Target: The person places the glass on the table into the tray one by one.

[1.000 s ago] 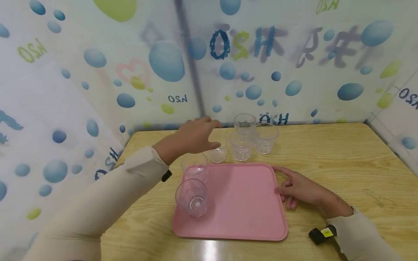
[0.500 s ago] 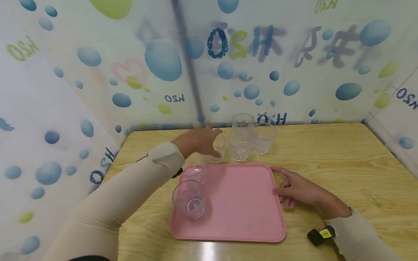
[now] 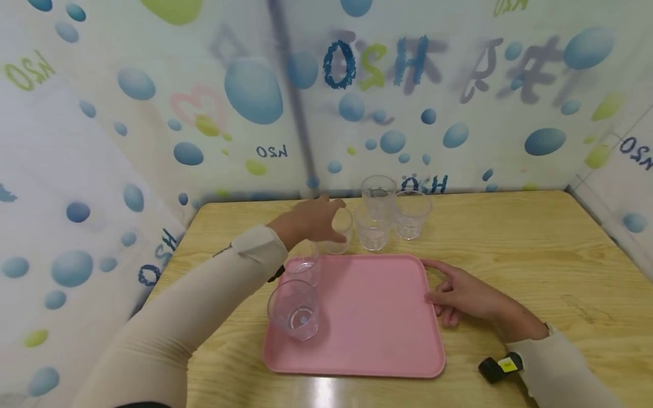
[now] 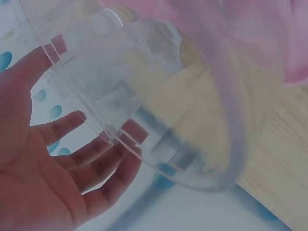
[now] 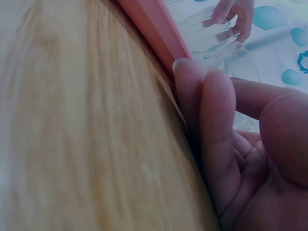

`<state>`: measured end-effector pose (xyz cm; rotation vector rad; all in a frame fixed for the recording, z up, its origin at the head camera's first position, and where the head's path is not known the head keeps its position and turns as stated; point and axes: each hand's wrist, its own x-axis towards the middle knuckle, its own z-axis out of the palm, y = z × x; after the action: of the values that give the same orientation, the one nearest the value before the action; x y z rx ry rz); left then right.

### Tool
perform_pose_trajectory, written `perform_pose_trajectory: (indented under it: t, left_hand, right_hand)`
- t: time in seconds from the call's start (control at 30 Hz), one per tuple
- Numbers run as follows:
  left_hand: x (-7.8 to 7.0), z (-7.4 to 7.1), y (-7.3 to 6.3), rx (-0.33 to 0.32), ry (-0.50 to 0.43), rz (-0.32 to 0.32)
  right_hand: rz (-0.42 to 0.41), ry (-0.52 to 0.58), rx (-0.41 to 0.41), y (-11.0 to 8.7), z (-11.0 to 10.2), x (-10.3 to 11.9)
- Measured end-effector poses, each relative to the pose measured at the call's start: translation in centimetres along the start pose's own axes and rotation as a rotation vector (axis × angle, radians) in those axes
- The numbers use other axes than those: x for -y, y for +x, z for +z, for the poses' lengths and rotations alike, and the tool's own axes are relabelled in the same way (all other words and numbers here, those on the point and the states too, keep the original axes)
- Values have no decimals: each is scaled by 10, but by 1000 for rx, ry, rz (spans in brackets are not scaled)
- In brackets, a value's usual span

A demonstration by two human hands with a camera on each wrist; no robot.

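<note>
Spreading under everything, the wooden counter (image 3: 510, 238) holds up the pink tray (image 3: 377, 317). I have the right grip (image 3: 461, 294) pinching the tray's edge, I think so it can't slide. My left grip (image 3: 308, 221) curls round a see-through cup (image 3: 344, 225) just behind the tray. Two cups (image 3: 294, 311) sit along its left side, maybe to save room; three more cups (image 3: 374, 233) stand close behind.

Booth-like nook, wider setting unclear: bubble-print sheets (image 3: 326, 122) on three sides of wood-grain table (image 3: 510, 243).
</note>
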<state>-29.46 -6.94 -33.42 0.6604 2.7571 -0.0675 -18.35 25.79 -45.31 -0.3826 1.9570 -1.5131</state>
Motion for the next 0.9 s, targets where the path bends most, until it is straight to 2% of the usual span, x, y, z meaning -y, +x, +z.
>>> perform_pose_trajectory:
  t: [0.17, 0.3, 0.43, 0.6, 0.9]
  left_hand:
    - [3, 0, -2, -48, -53, -14]
    - [3, -8, -12, -88, -98, -20]
    - [0, -14, -26, -107, -96, -7]
    - [-9, -15, -41, -122, -86, 31]
    - [-22, -11, -54, -119, -51, 62]
  right_hand:
    - [4, -4, -1, -1, 1, 0]
    - [8, -3, 3, -1, 0, 0]
    - [14, -18, 5, -1, 0, -1]
    - [14, -37, -1, 0, 0, -1]
    - [14, -34, -4, -1, 0, -1]
